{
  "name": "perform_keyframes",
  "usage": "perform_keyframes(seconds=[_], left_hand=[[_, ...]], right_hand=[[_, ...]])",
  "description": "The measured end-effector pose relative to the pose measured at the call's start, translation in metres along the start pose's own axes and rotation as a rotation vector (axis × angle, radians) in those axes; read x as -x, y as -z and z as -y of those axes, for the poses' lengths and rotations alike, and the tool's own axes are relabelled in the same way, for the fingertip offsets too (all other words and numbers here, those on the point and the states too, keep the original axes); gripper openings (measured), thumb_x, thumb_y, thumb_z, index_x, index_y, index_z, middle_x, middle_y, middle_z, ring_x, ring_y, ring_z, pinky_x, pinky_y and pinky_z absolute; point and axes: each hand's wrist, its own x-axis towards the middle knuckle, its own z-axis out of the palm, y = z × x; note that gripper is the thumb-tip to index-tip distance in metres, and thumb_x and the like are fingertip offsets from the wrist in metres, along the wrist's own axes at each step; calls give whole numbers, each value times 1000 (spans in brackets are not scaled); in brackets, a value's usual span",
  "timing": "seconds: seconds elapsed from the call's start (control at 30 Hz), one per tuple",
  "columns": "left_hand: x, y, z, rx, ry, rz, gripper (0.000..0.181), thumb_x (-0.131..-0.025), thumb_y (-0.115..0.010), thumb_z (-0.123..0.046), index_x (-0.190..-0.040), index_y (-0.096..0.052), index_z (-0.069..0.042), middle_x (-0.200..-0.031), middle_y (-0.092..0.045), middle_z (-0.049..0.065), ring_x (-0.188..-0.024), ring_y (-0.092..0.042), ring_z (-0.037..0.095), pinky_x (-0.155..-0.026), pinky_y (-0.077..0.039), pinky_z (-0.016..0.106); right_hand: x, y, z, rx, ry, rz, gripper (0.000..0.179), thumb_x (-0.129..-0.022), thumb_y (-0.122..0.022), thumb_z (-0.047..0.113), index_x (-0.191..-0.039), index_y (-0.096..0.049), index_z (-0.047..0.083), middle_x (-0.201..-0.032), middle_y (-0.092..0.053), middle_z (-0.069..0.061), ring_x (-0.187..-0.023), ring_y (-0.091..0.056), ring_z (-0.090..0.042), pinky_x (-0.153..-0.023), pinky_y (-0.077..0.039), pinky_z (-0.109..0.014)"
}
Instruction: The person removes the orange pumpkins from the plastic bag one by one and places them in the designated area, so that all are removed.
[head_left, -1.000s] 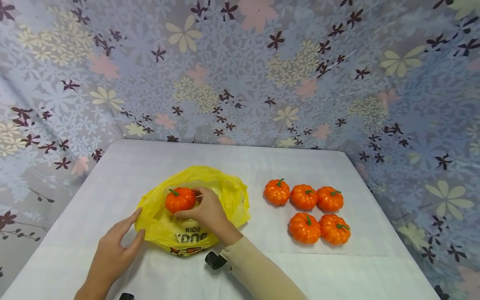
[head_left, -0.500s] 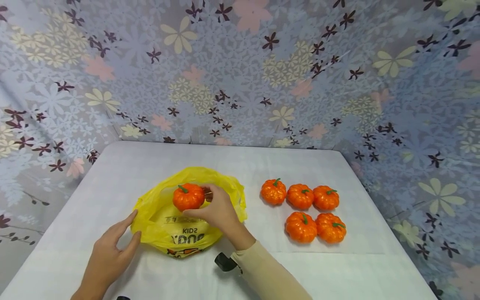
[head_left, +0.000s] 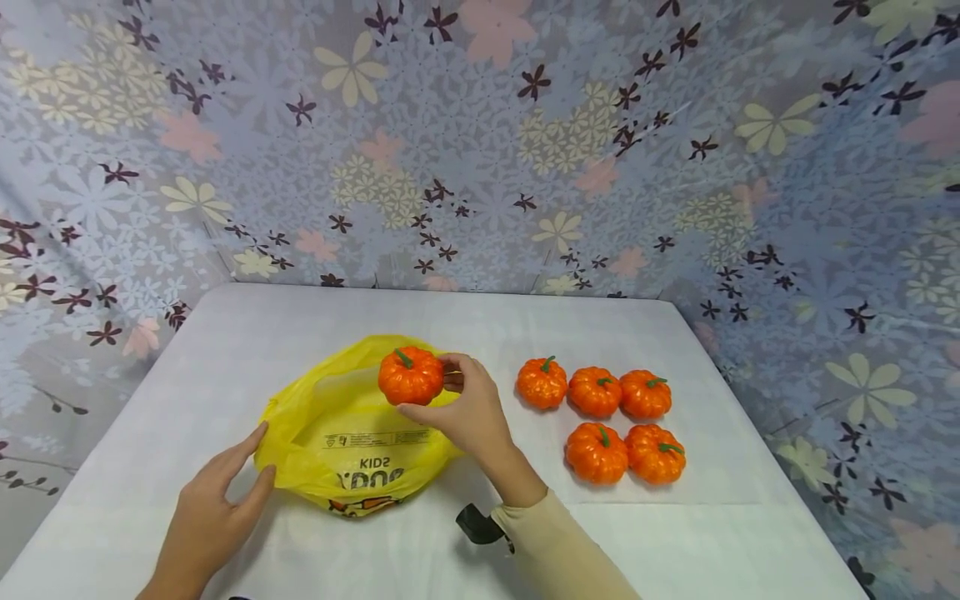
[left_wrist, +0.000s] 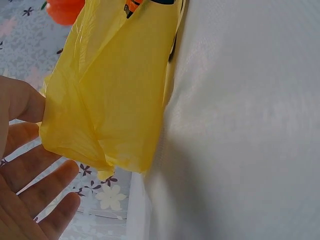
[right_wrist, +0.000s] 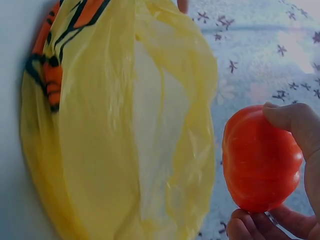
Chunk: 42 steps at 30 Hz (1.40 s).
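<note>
An orange mini pumpkin point(head_left: 411, 376) with a green stem is held in my right hand point(head_left: 476, 408), gripped from its right side between thumb and fingers. It overlaps the mouth of a yellow plastic bag point(head_left: 348, 467) in the head view. The right wrist view shows the pumpkin point(right_wrist: 262, 160) beside the bag's mouth, thumb on one side and fingertips on the other. My left hand point(head_left: 213, 504) touches the bag's left rim with thumb and index fingertips, which stand apart. In the left wrist view, its other fingers point(left_wrist: 42, 190) extend loosely past the bag point(left_wrist: 115, 100).
To the right of the bag, several more orange pumpkins stand in two rows, among them a back-row pumpkin point(head_left: 542, 383) and a front-row pumpkin point(head_left: 596, 454). The white-covered table point(head_left: 675, 542) ends at a flowered cloth backdrop point(head_left: 480, 150). A black wrist device point(head_left: 480, 525) hangs by my right cuff.
My right hand has lifted the pumpkin up and to the right, from inside the bag's mouth toward its right rim. My left hand has stayed at the bag's left rim.
</note>
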Motion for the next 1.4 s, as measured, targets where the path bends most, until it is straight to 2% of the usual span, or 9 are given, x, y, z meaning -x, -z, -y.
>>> perform_keyframes(seconds=[0.2, 0.4, 0.6, 0.87, 1.13, 1.2, 1.27, 1.33, 1.4], left_hand=[[1, 0, -1, 7, -13, -27, 60, -87, -77, -12, -144, -58, -14, -127, -66, 19, -111, -63, 40, -89, -49, 55], [1, -4, 0, 14, -5, -6, 59, -89, -76, -14, -145, -57, -13, -128, -65, 21, -112, -62, 41, -89, -48, 57], [2, -4, -3, 13, 3, 1, 59, -89, -75, -13, -145, -57, -12, -128, -65, 21, -113, -62, 41, -87, -50, 60], [2, -5, -4, 12, 12, 9, 58, -90, -75, -14, -145, -56, -11, -127, -65, 22, -113, -61, 42, -88, -51, 62], [3, -8, -1, 16, 3, -16, 58, -89, -75, -14, -144, -57, -14, -127, -66, 21, -112, -62, 41, -87, -49, 58], [3, -8, 0, 19, -4, -27, 59, -88, -76, -13, -144, -58, -15, -126, -66, 20, -111, -63, 41, -89, -49, 55], [4, -8, 0, 23, -10, -35, 59, -88, -76, -13, -144, -58, -15, -125, -67, 20, -111, -63, 41, -99, -50, 40], [4, -8, 0, 28, -17, -42, 59, -87, -76, -12, -144, -58, -15, -125, -67, 20, -111, -63, 40, -104, -45, 21], [4, -8, -1, 27, -17, -42, 59, -87, -77, -12, -144, -58, -15, -125, -67, 19, -111, -63, 39, -104, -45, 21]], right_hand=[[7, 22, -12, 2, 0, -74, 77, -67, -95, 39, -129, -60, 9, -121, -61, -3, -105, -62, -19, -94, -55, -34], [18, 48, -31, 4, -50, -150, 76, -65, -95, 41, -126, -60, 11, -117, -63, -1, -104, -62, -18, -94, -55, -34], [33, 67, -46, 2, -68, -219, 77, -65, -96, 35, -126, -59, 7, -118, -62, -5, -106, -62, -21, -97, -54, -42], [55, 78, -62, 49, -115, -289, 80, -64, -97, 33, -127, -58, 3, -121, -60, -11, -106, -63, -27, -96, -55, -45], [80, 75, -80, 109, -156, -332, 80, -62, -98, 35, -123, -59, 0, -118, -61, -12, -101, -62, -27, -91, -57, -44], [84, 73, -81, 135, -177, -339, 81, -62, -97, 39, -121, -59, 0, -117, -60, -12, -101, -61, -27, -91, -56, -44], [88, 72, -83, 153, -204, -343, 82, -62, -97, 42, -121, -58, -1, -117, -61, -13, -102, -61, -28, -91, -55, -44], [91, 71, -83, 159, -233, -348, 84, -62, -96, 45, -121, -57, -1, -117, -61, -14, -103, -61, -28, -92, -55, -44], [94, 70, -84, 170, -257, -351, 86, -62, -95, 47, -121, -57, -1, -117, -61, -15, -104, -61, -29, -93, -54, -45]])
